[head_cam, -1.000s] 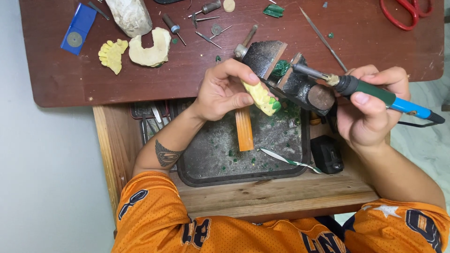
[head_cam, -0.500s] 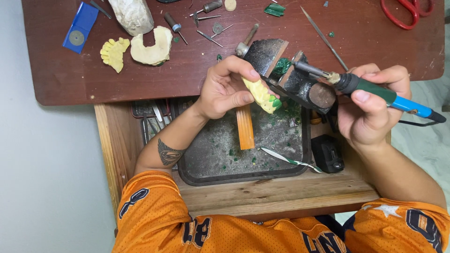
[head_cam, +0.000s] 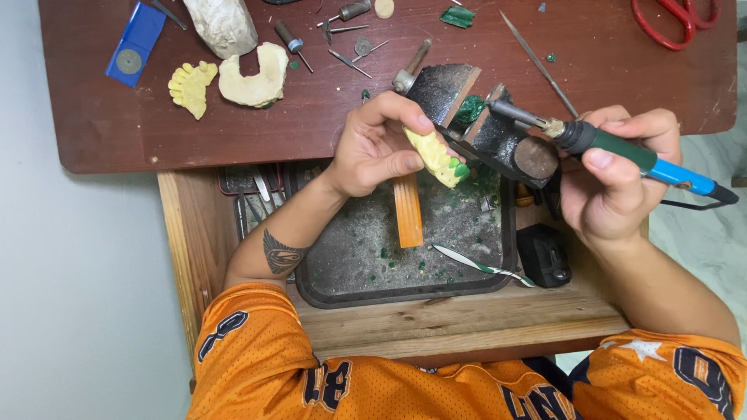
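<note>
My left hand [head_cam: 375, 145] grips a yellow dental cast [head_cam: 436, 156] with a dab of green wax at its lower tip. It holds the cast over a dark tray [head_cam: 342, 268], just left of a black bench block [head_cam: 498, 128]. My right hand [head_cam: 615, 175] is closed around a green and blue electric wax tool [head_cam: 632, 153]. The tool's metal tip points left over the block, toward the cast but a short way from it.
The brown table [head_cam: 124, 124] carries two more yellow casts [head_cam: 191, 87], a blue card, small burs, a thin rod and red scissors [head_cam: 678, 17]. An orange stick [head_cam: 408, 210] and a thin spatula [head_cam: 478, 264] lie in the tray inside a wooden drawer [head_cam: 467, 319].
</note>
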